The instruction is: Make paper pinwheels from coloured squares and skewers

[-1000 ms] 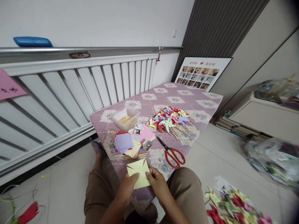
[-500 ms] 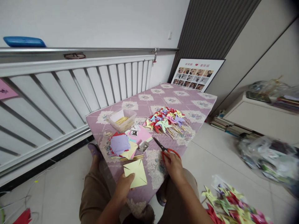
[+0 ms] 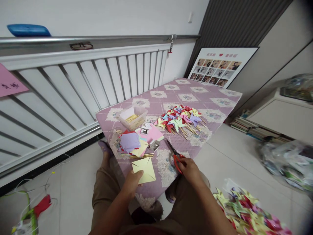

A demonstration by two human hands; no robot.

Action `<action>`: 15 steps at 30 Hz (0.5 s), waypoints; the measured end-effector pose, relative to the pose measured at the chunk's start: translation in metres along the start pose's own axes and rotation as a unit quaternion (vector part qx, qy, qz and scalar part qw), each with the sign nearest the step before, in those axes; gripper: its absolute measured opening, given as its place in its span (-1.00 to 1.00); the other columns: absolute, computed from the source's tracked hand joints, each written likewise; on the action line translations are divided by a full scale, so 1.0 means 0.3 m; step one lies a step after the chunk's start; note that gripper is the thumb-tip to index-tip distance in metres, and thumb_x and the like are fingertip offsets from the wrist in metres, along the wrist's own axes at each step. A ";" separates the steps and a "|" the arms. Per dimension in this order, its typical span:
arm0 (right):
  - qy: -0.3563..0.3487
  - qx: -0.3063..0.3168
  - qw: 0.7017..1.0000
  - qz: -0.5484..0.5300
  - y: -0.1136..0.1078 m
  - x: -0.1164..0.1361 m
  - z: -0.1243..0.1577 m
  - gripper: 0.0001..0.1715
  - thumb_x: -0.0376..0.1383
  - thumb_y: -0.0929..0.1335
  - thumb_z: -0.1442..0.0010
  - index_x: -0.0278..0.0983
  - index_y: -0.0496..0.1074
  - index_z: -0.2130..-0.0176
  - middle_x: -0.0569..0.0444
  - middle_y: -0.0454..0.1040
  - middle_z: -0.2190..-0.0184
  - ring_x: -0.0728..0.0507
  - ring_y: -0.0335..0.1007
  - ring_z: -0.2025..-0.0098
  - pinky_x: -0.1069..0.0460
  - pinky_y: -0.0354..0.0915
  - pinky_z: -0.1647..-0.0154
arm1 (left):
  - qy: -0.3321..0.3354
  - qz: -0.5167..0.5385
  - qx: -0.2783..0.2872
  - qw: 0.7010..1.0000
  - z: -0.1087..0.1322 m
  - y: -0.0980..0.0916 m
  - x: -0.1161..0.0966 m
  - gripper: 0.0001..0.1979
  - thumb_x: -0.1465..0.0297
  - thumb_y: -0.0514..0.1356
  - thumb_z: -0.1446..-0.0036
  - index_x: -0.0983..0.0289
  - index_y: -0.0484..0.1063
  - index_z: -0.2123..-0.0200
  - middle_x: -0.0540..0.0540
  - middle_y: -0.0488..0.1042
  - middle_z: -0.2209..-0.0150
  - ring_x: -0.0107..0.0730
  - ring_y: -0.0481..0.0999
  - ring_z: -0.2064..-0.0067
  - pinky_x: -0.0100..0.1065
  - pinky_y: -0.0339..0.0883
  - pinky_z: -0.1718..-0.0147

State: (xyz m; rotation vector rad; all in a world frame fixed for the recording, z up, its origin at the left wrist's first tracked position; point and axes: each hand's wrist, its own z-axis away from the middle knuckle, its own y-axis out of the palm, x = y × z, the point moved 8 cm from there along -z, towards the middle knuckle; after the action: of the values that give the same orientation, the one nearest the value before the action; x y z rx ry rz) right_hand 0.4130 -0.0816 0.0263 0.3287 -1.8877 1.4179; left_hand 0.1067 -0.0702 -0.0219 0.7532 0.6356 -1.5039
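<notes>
My left hand point(image 3: 134, 180) pinches a pale yellow paper square point(image 3: 146, 169) by its left side, thumb on top. Slits run inward from the square's corners. At the table's right edge, my right hand point(image 3: 191, 169) has its fingers closed at the red handles of a pair of scissors point(image 3: 176, 156), whose dark blades point away to the left and look closed. Just beyond the yellow square lie thin wooden sticks point(image 3: 143, 156) and a loose pile of coloured paper squares point(image 3: 129, 142), lilac on top. A small clear packet point(image 3: 155, 145) lies right of the pile.
A clear plastic box point(image 3: 132, 118) of sticks stands behind the paper. Finished paper pinwheels point(image 3: 179, 119) are heaped mid-table on the purple patterned cloth point(image 3: 156, 94). More pinwheels point(image 3: 246, 209) lie at lower right. A white radiator point(image 3: 114, 76) borders the left; a photo board point(image 3: 220, 68) stands at the far end.
The view has shifted, so the table sits higher and further right. The scissors' handles have come closer together under my right hand. My left hand still holds the yellow square.
</notes>
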 end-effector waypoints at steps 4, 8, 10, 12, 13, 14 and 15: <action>0.109 0.104 0.965 -0.214 0.013 0.044 0.147 -0.78 -0.08 0.37 -0.06 -0.17 0.44 0.43 0.12 0.46 0.54 -0.13 0.36 0.50 0.00 0.27 0.44 | 0.004 0.022 0.015 1.000 0.006 -0.003 -0.006 -0.63 0.25 0.29 0.10 0.31 0.47 0.20 0.15 0.57 0.32 -0.30 0.50 0.35 -0.41 0.27 0.51; 0.233 0.152 0.831 -0.482 0.051 0.126 0.329 -0.54 0.03 0.47 0.05 -0.15 0.42 0.21 0.11 0.44 0.49 -0.07 0.30 0.54 0.04 0.22 0.52 | 0.002 0.026 0.026 0.999 0.001 -0.004 -0.007 -0.55 0.20 0.32 0.15 0.31 0.48 0.18 0.14 0.58 0.32 -0.29 0.50 0.35 -0.41 0.25 0.52; 0.219 0.178 0.798 -0.532 0.067 0.182 0.399 -0.41 0.06 0.47 0.05 -0.13 0.39 0.07 0.12 0.40 0.46 -0.01 0.17 0.59 0.07 0.15 0.58 | 0.005 0.011 0.027 1.000 -0.012 -0.008 -0.008 -0.55 0.20 0.33 0.15 0.31 0.48 0.18 0.13 0.57 0.35 -0.30 0.50 0.37 -0.41 0.24 0.52; 0.226 0.216 0.789 -0.529 0.101 0.204 0.467 -0.47 0.04 0.42 -0.04 -0.13 0.39 0.05 0.15 0.36 0.45 0.06 0.02 0.65 0.10 0.07 0.64 | 0.010 -0.001 0.029 1.000 -0.033 -0.013 -0.010 -0.59 0.23 0.34 0.15 0.33 0.50 0.22 0.12 0.57 0.39 -0.33 0.48 0.42 -0.42 0.21 0.54; 0.232 0.227 0.790 -0.520 0.116 0.203 0.495 -0.49 0.05 0.41 -0.06 -0.14 0.41 0.07 0.17 0.32 0.49 0.07 -0.03 0.67 0.11 0.04 0.67 | 0.013 -0.001 0.032 0.999 -0.046 -0.015 -0.011 -0.61 0.26 0.35 0.15 0.34 0.50 0.24 0.11 0.56 0.41 -0.35 0.46 0.44 -0.43 0.20 0.55; 0.236 0.230 0.798 -0.505 0.127 0.195 0.517 -0.49 0.08 0.39 -0.06 -0.15 0.42 0.09 0.17 0.29 0.52 0.07 -0.04 0.69 0.11 0.02 0.69 | 0.013 0.003 0.035 0.999 -0.058 -0.016 -0.011 -0.63 0.28 0.36 0.15 0.35 0.51 0.26 0.10 0.55 0.43 -0.38 0.45 0.46 -0.44 0.18 0.55; 0.234 0.222 0.814 -0.483 0.132 0.182 0.531 -0.48 0.11 0.37 -0.06 -0.16 0.44 0.11 0.15 0.29 0.54 0.05 0.00 0.69 0.10 0.05 0.70 | 0.013 0.009 0.036 0.999 -0.071 -0.019 -0.010 -0.65 0.31 0.36 0.16 0.36 0.51 0.27 0.09 0.54 0.45 -0.41 0.42 0.48 -0.45 0.16 0.56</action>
State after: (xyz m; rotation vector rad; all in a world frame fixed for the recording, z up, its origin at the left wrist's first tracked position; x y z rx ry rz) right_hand 0.2873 -0.2003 0.0170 0.9155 -0.7262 1.0298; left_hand 0.1029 -0.0513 -0.0333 0.8319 0.5947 -1.5096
